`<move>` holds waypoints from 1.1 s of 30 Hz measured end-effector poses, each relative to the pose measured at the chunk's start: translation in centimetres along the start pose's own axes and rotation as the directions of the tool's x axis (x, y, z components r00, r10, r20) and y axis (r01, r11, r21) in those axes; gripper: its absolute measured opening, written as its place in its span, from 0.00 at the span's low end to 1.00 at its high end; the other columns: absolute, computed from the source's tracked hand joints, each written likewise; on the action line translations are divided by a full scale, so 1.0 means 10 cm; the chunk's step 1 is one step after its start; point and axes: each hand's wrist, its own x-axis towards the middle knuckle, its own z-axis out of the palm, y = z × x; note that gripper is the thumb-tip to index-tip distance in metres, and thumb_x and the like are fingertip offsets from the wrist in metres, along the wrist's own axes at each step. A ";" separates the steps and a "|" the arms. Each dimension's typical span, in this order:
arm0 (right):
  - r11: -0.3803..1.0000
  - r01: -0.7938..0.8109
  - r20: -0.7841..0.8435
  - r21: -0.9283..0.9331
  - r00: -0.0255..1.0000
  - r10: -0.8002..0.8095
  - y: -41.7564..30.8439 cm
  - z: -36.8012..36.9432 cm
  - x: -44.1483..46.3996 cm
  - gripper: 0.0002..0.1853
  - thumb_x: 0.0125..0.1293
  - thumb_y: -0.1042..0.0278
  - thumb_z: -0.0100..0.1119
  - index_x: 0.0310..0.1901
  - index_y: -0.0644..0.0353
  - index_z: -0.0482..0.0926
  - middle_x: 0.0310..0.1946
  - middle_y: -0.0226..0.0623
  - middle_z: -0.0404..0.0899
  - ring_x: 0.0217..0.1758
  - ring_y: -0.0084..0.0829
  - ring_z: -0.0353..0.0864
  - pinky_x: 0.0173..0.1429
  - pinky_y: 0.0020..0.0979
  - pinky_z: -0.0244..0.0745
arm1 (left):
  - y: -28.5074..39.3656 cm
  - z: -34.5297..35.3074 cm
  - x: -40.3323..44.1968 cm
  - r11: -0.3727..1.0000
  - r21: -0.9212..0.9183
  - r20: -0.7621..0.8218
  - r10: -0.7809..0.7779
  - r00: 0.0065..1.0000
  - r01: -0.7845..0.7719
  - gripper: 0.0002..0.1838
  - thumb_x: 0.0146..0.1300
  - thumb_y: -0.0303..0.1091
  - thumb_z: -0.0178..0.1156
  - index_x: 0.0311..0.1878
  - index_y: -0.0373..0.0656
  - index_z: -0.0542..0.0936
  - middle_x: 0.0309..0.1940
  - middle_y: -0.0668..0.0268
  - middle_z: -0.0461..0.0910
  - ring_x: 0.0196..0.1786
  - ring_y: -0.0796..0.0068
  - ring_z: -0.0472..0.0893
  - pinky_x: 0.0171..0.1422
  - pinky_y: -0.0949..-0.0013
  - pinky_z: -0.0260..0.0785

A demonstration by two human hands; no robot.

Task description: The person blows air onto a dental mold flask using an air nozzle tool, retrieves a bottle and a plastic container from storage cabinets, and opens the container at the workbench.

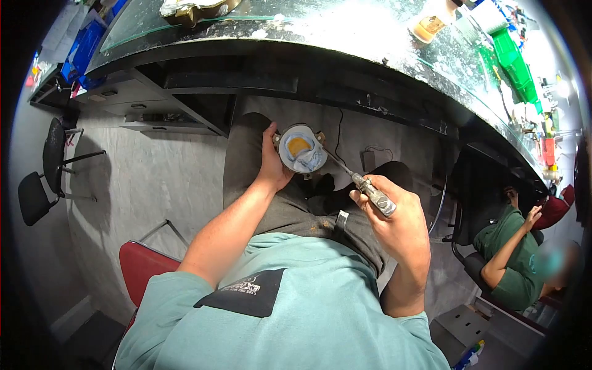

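My left hand (271, 161) is wrapped around the left side of a round metal flask (320, 137) with lugs on its rim. White plaster (285, 150) fills it, with an orange-yellow patch (298, 145) and bluish-white material (308, 161) on top. My right hand (394, 213) grips the scuffed handle of a thin-bladed knife (373, 196). The knife's tip meets the right edge of the flask; whether it cuts in, I cannot tell. Both hands are above my lap, below the bench edge.
A glass-topped bench (345, 31) with white residue curves ahead. On it stand a jar with amber contents (428, 28), a green bin (515, 65) and a lump-like object (197, 9). A co-worker in a green shirt (515, 259) sits at right. A black chair (52, 166) stands left.
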 end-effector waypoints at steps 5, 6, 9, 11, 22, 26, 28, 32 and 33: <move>1.000 -0.009 0.018 0.001 1.000 0.009 0.01 0.00 0.01 0.08 0.70 0.70 0.68 0.47 0.63 0.83 0.38 0.44 0.89 0.41 0.42 0.92 0.43 0.36 0.83 | -0.02 0.01 -0.01 1.000 -0.004 0.026 0.016 1.000 -0.016 0.45 0.71 0.75 0.40 0.63 0.41 0.81 0.61 0.53 0.83 0.66 0.52 0.81 0.73 0.46 0.70; 1.000 -0.011 0.015 0.006 1.000 0.010 0.02 0.01 0.01 0.09 0.69 0.71 0.68 0.47 0.63 0.83 0.38 0.44 0.89 0.41 0.42 0.92 0.43 0.36 0.83 | -0.02 0.01 0.00 1.000 -0.024 0.004 0.016 1.000 -0.016 0.45 0.71 0.75 0.40 0.63 0.40 0.81 0.62 0.53 0.83 0.66 0.53 0.81 0.73 0.47 0.70; 1.000 -0.018 0.018 0.021 1.000 0.017 0.03 0.01 0.00 0.09 0.69 0.71 0.68 0.47 0.64 0.83 0.38 0.44 0.89 0.41 0.42 0.92 0.43 0.36 0.84 | -0.02 0.02 -0.01 0.999 -0.048 -0.004 0.017 1.000 -0.017 0.45 0.72 0.74 0.40 0.63 0.40 0.81 0.62 0.54 0.83 0.66 0.53 0.81 0.74 0.49 0.70; 0.999 -0.029 0.036 0.030 0.999 0.028 0.02 0.01 0.00 0.09 0.69 0.71 0.68 0.48 0.64 0.83 0.38 0.45 0.89 0.42 0.42 0.92 0.43 0.36 0.84 | 0.00 0.05 -0.05 1.000 -0.020 0.065 0.019 0.998 -0.017 0.45 0.72 0.74 0.39 0.63 0.40 0.81 0.62 0.54 0.83 0.66 0.54 0.81 0.74 0.50 0.70; 0.995 -0.059 0.077 -0.079 0.995 0.065 0.04 0.18 0.09 0.11 0.69 0.67 0.70 0.48 0.62 0.84 0.38 0.48 0.88 0.40 0.49 0.89 0.43 0.41 0.82 | -0.17 -0.12 0.06 0.967 0.122 0.028 0.222 0.975 -0.224 0.33 0.77 0.63 0.45 0.62 0.43 0.81 0.58 0.63 0.85 0.62 0.65 0.82 0.71 0.59 0.71; 0.998 -0.026 0.082 -0.063 0.996 0.031 0.08 0.20 0.12 0.11 0.69 0.66 0.70 0.47 0.62 0.84 0.38 0.48 0.88 0.41 0.50 0.89 0.43 0.41 0.82 | -0.13 -0.01 -0.01 0.961 0.146 0.071 0.228 0.971 -0.236 0.32 0.77 0.61 0.45 0.62 0.43 0.81 0.57 0.63 0.85 0.62 0.66 0.83 0.70 0.60 0.71; 0.996 -0.067 0.084 -0.055 0.994 0.072 0.03 0.20 0.14 0.10 0.69 0.67 0.70 0.47 0.63 0.84 0.38 0.49 0.88 0.41 0.50 0.89 0.43 0.41 0.82 | -0.15 -0.04 0.02 0.964 0.137 0.053 0.223 0.973 -0.228 0.31 0.77 0.60 0.45 0.62 0.43 0.81 0.57 0.64 0.85 0.62 0.66 0.82 0.70 0.60 0.71; 0.998 -0.065 0.051 0.000 0.997 0.064 0.04 0.22 0.17 0.10 0.69 0.67 0.69 0.47 0.63 0.84 0.38 0.49 0.88 0.41 0.50 0.89 0.43 0.41 0.82 | -0.17 -0.13 0.07 0.964 0.147 0.025 0.218 0.976 -0.219 0.30 0.77 0.59 0.45 0.62 0.44 0.81 0.57 0.64 0.85 0.62 0.66 0.82 0.70 0.59 0.71; 0.999 -0.046 0.053 -0.010 0.998 0.046 0.05 0.22 0.17 0.10 0.69 0.67 0.69 0.47 0.63 0.84 0.38 0.49 0.88 0.41 0.50 0.89 0.43 0.41 0.82 | -0.15 -0.10 0.05 0.963 0.148 0.034 0.223 0.974 -0.226 0.30 0.77 0.59 0.45 0.62 0.44 0.81 0.57 0.64 0.85 0.62 0.66 0.82 0.70 0.59 0.71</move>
